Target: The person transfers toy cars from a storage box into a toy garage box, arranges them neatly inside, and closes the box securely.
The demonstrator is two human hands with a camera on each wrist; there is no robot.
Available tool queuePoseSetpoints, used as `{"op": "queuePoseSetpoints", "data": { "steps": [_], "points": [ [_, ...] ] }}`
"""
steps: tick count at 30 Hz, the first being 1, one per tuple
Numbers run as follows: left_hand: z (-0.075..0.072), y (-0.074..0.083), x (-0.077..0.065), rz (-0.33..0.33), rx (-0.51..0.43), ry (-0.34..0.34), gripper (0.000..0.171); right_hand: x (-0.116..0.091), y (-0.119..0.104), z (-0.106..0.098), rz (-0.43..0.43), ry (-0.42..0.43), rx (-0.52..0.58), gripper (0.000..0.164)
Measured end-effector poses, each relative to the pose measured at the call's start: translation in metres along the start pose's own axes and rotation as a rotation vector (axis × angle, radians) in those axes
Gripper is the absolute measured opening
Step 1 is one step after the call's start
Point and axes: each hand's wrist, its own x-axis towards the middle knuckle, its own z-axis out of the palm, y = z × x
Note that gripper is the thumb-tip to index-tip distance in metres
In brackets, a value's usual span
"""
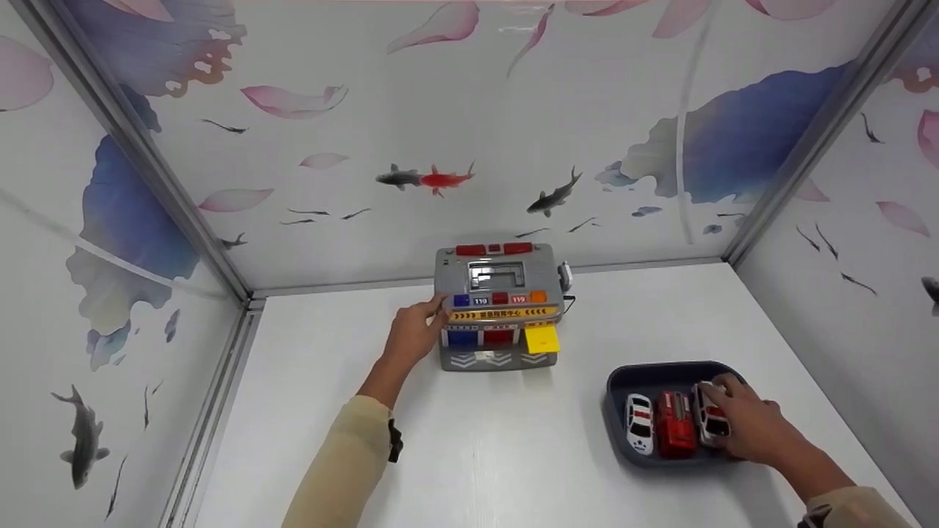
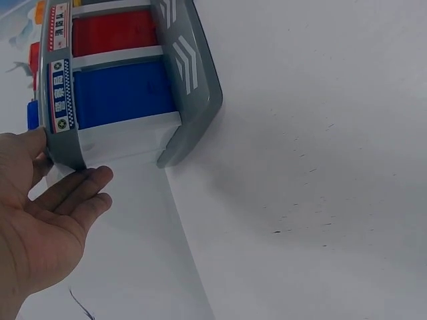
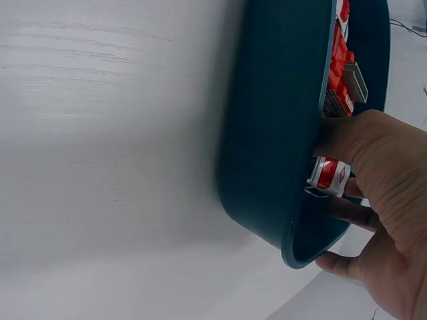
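Observation:
A grey toy garage [image 1: 497, 360] stands at the back of the table, with blue and red doors and a yellow door flap [image 1: 542, 339] that is raised. My left hand [image 1: 415, 336] pinches the left corner of its roof between thumb and fingers, the other fingers beside the wall. At the right, my right hand [image 1: 759, 424] reaches into a dark blue tray [image 1: 615, 403]. Its thumb and fingers hold a white and red toy car [image 3: 331, 175] there, partly hidden by the hand. Left of that lie a red toy fire truck [image 1: 676, 425] and a white toy police car [image 1: 640, 425].
White panels [image 1: 330, 220] printed with fish and petals enclose the table [image 1: 469, 455] at the back and both sides. A small white handset [image 1: 565, 276] on a dark cord hangs at the garage's right side.

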Motion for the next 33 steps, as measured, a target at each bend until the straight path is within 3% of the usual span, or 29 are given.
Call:
{"op": "queuePoseSetpoints", "data": {
  "steps": [11,18,33],
  "points": [
    [0.001,-0.003,0.002,-0.022,-0.006,-0.002,0.054,0.002,-0.001,0.001,0.009,-0.006,0.004,0.089],
    [0.000,-0.002,0.003,-0.003,-0.011,0.010,0.055,0.001,0.000,0.004,0.017,0.002,-0.019,0.092],
    [0.002,-0.005,-0.001,-0.008,-0.012,0.006,0.055,0.007,-0.003,0.013,0.023,-0.020,-0.064,0.086]
  ]
}}
